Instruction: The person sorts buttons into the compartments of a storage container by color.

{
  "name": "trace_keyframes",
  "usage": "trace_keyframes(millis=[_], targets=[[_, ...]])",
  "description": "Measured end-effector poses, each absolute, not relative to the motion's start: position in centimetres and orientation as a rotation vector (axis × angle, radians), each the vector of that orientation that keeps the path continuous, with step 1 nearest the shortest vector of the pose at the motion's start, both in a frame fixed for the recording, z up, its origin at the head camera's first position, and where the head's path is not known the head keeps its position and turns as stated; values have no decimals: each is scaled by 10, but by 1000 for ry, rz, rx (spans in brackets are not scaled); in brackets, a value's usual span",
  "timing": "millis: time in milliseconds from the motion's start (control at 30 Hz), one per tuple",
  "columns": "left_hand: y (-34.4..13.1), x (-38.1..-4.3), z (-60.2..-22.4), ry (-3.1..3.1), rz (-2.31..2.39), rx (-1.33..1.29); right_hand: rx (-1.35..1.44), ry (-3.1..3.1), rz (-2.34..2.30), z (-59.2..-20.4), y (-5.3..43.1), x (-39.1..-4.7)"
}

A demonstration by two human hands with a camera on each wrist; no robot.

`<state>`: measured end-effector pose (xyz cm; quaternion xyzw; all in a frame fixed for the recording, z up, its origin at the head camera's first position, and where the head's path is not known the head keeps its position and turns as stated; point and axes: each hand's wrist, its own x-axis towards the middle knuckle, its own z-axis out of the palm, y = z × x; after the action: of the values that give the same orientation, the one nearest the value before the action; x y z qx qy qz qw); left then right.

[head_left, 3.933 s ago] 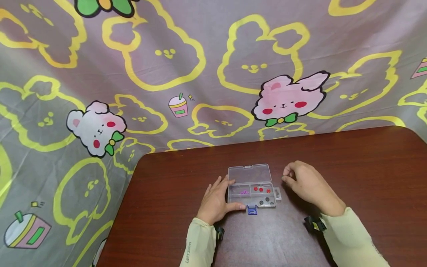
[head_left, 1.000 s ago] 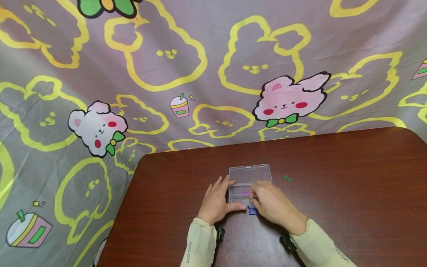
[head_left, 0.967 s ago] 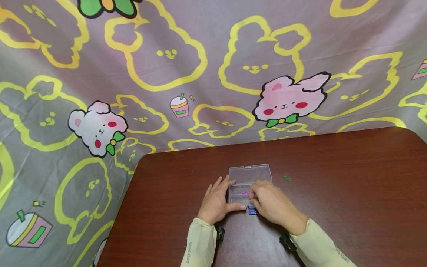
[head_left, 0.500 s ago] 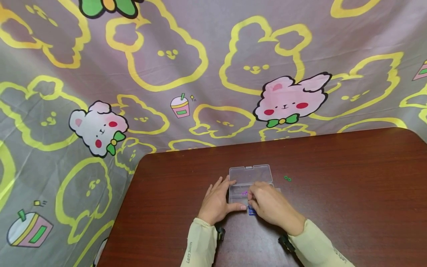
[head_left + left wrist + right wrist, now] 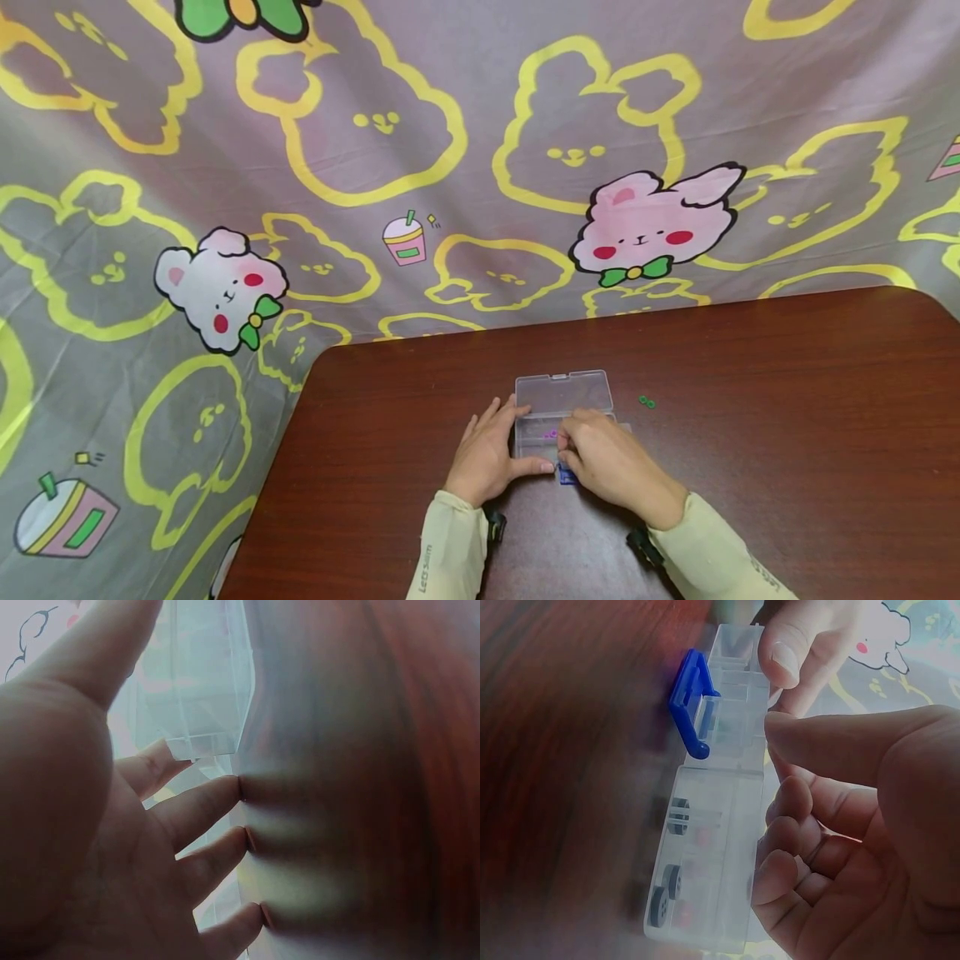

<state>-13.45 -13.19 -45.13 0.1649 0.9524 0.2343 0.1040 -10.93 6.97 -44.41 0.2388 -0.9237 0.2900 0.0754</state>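
Note:
A clear plastic compartment box (image 5: 527,450) lies on the table with its lid (image 5: 562,392) swung back. My left hand (image 5: 482,454) holds its left end, thumb along the front edge and index finger by the back corner; the other fingertips rest on the table. My right hand (image 5: 611,458) reaches over the box, thumb and forefinger close together beside small purple rings (image 5: 551,434). Whether anything is between those fingertips is hidden. Black buttons (image 5: 673,881) show through the front wall in the right wrist view, with blurred red pieces behind. A blue latch (image 5: 690,697) hangs at the front.
Two small green rings (image 5: 647,402) lie on the brown table (image 5: 787,433) to the right of the box. A patterned cloth (image 5: 480,167) hangs behind the table's far edge.
The right hand has come from the table right of the box to over its compartments. Green rings now show where it was. In the last second it has shifted slightly left; the left hand stays.

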Motion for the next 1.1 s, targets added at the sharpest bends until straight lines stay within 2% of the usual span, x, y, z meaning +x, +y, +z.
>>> trace_keyframes(millis=[1100], targets=[[-131,-134,-452,2804,694,478,596,-2820,884,-432,91,-114]])
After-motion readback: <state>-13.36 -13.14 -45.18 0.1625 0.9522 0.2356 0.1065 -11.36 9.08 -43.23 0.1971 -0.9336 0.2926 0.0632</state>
